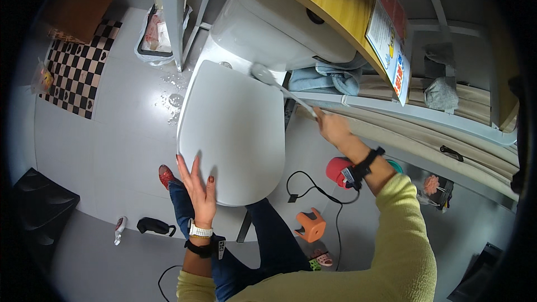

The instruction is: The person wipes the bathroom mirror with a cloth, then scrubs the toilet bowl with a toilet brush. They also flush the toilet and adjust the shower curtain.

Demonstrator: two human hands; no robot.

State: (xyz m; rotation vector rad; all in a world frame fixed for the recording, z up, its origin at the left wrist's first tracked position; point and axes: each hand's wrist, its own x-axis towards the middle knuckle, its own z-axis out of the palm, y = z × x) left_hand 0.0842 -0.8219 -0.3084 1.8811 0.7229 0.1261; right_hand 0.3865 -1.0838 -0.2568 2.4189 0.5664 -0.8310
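Note:
My right hand (334, 127) grips the handle of a white, long-handled brush (295, 98), probably a toilet brush. Its blurred head lies on the strip between the toilet's lid and its tank, close to the back edge of the lid. The toilet lid (237, 130) is down, pale and smooth. Behind it stands the white toilet tank (277, 25), partly covered by a wooden shelf. My left hand (199, 188) rests on the front left edge of the lid, fingers spread and holding nothing. A round metal fitting (225, 65) shows beside the brush head.
Drops of liquid (172, 96) wet the floor left of the toilet, near a lined waste bin (157, 37). Blue cloth (327, 79) hangs on a rail at right. The wooden shelf (335, 6) overhangs. A black cable (319, 188) and an orange stool (311, 225) are on the floor.

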